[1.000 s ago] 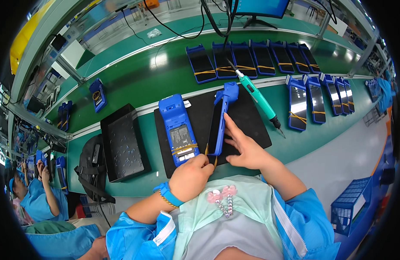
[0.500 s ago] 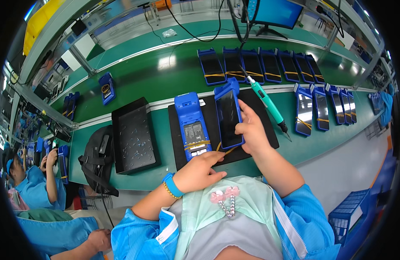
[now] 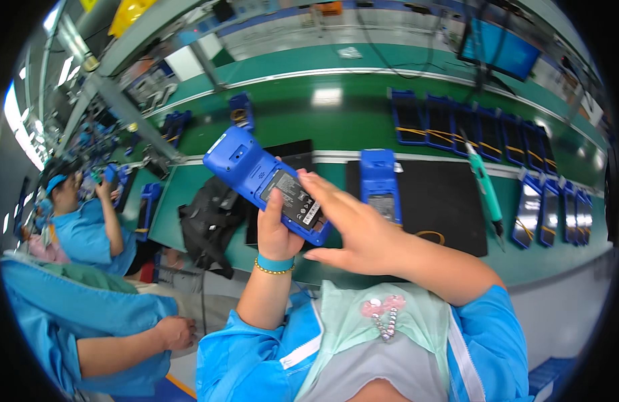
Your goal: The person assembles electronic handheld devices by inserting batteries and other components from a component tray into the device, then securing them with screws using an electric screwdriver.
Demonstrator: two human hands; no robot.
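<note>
My left hand (image 3: 277, 231) holds up a blue handheld payment terminal (image 3: 241, 164), its back turned toward me and a labelled battery showing in the open bay. Stretched out flat, the fingers of my right hand (image 3: 363, 231) lie at the terminal's right edge, with the thumb apart; whether they press on it I cannot tell. Past my right hand, a second blue terminal (image 3: 378, 171) lies back up on a black mat (image 3: 443, 197), its lower part hidden by my arm. A loose yellow rubber band (image 3: 432, 234) rests on the mat.
A teal electric screwdriver (image 3: 485, 187) hangs at the mat's right. Banded terminals stand in rows on the back shelf (image 3: 443, 127) and at right (image 3: 527, 211). The black tray (image 3: 296, 151) and a black bag (image 3: 209, 221) are at left, near a co-worker's hand (image 3: 175, 333).
The terminal from my right hand is now in my left, lifted off the mat, moved left and turned from screen side to back. The rubber band is off it. My view has swung left.
</note>
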